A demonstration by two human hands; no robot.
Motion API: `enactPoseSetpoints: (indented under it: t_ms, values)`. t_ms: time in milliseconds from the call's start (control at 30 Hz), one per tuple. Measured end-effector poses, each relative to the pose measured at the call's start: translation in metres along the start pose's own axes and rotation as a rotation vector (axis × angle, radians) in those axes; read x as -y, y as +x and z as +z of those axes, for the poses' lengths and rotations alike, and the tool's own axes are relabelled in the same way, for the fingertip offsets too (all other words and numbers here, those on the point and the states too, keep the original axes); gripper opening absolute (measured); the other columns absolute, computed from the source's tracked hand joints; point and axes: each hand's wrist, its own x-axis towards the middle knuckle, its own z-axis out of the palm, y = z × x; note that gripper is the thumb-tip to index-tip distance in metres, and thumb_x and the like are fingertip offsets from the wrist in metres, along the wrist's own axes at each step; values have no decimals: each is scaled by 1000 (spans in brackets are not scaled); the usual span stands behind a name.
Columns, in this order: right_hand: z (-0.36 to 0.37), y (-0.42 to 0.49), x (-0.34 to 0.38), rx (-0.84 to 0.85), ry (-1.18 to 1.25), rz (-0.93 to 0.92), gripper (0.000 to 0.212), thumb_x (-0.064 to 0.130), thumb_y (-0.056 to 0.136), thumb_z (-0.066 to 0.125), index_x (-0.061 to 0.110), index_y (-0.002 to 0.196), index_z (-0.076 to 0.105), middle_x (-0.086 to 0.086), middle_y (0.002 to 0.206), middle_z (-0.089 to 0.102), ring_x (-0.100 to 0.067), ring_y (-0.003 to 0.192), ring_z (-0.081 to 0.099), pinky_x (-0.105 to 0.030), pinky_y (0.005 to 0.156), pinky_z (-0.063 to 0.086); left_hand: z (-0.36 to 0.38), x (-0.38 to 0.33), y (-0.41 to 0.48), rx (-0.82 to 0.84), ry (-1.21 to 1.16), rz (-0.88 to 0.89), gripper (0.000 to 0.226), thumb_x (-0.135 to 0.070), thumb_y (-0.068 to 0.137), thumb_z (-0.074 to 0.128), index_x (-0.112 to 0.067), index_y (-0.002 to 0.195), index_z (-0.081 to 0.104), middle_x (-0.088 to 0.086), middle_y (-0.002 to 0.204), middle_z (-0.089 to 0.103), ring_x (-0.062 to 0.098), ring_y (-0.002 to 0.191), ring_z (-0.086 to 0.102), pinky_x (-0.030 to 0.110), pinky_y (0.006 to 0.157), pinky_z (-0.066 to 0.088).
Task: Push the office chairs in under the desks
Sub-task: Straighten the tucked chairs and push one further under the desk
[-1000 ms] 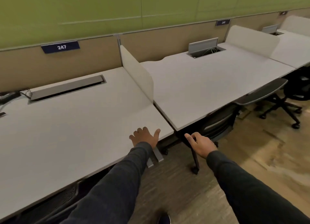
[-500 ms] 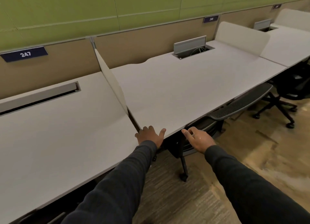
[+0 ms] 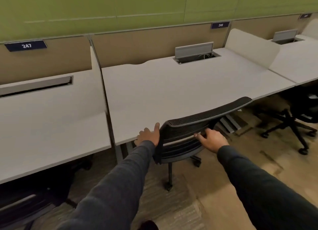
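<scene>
A black mesh-backed office chair (image 3: 197,124) stands at the front edge of the middle white desk (image 3: 172,88), its backrest tilted and its seat partly under the top. My left hand (image 3: 149,136) lies flat against the left edge of the backrest, over the desk's front edge, with its fingers apart. On the right part of the backrest, my right hand (image 3: 212,140) has its fingers curled onto the grey band. The chair's leg and caster (image 3: 168,186) show below.
A left desk (image 3: 43,123) labelled 247 has a dark chair (image 3: 25,205) beneath it. Another black chair (image 3: 302,112) stands out from the right desk (image 3: 297,64). White dividers (image 3: 249,45) split the desks. An open cable box (image 3: 194,53) sits at the back.
The view has shifted right along the desks. Both hands moved from the desk edge onto the middle chair's backrest, which now stands between them.
</scene>
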Motion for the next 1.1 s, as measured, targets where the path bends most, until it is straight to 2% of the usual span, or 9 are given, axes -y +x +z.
enactPoseSetpoints:
  t_ms: [200,300,367,500,600,767,900,1000,1100]
  values:
    - [-65,52,-70,-259,50,248,39,35,98,45,13,127,60,-20,128,61,-40,115,59,-44,97,46,-7,-57,5,162,-334,-72,96,-81,89,22,-5,140,52,20,130,61,36,112,61,41,98,48]
    - [-96,78,-85,-388,206,374,49,39,101,38,6,132,55,-24,135,55,-44,121,53,-48,101,42,-15,-75,13,370,-387,-116,96,-86,85,28,-12,145,43,24,112,65,35,90,67,40,83,54]
    - [-111,96,-91,-431,257,422,63,52,100,40,1,137,49,-24,139,51,-44,123,52,-49,101,41,-19,-82,21,437,-335,-139,100,-87,81,34,-15,150,36,25,108,65,35,86,67,42,87,54]
    - [-126,127,-102,-340,333,476,88,56,92,57,-6,148,30,-26,149,39,-44,130,47,-47,107,39,-15,-96,32,466,-323,-178,97,-86,80,40,-21,152,30,25,126,56,35,75,70,39,72,58]
    - [-133,146,-105,-283,353,428,82,50,91,63,0,148,31,-26,146,43,-44,128,48,-50,105,43,-9,-104,34,432,-433,-230,85,-81,82,49,-24,144,37,16,138,49,35,70,69,37,53,58]
    - [-151,176,-113,-143,168,306,65,48,89,64,1,132,53,-22,131,58,-40,117,56,-41,93,46,0,-117,30,398,-557,-269,64,-62,82,70,-16,121,49,10,109,56,32,89,64,40,52,61]
    - [-164,194,-135,-36,114,215,42,43,91,63,4,104,64,-16,106,64,-31,92,57,-36,79,43,9,-128,27,375,-539,-286,56,-48,80,80,-10,116,59,9,107,63,25,91,65,36,58,62]
    - [-169,205,-157,19,62,150,41,43,93,57,4,98,65,-14,99,64,-28,87,55,-34,75,37,19,-140,24,382,-497,-320,46,-43,81,80,-7,104,62,11,98,65,24,79,66,37,59,61]
    - [-172,217,-176,27,66,94,43,45,93,56,3,96,65,-14,97,63,-29,87,55,-34,75,38,29,-155,21,378,-463,-348,40,-39,83,78,-5,94,60,12,78,64,23,53,64,33,39,56]
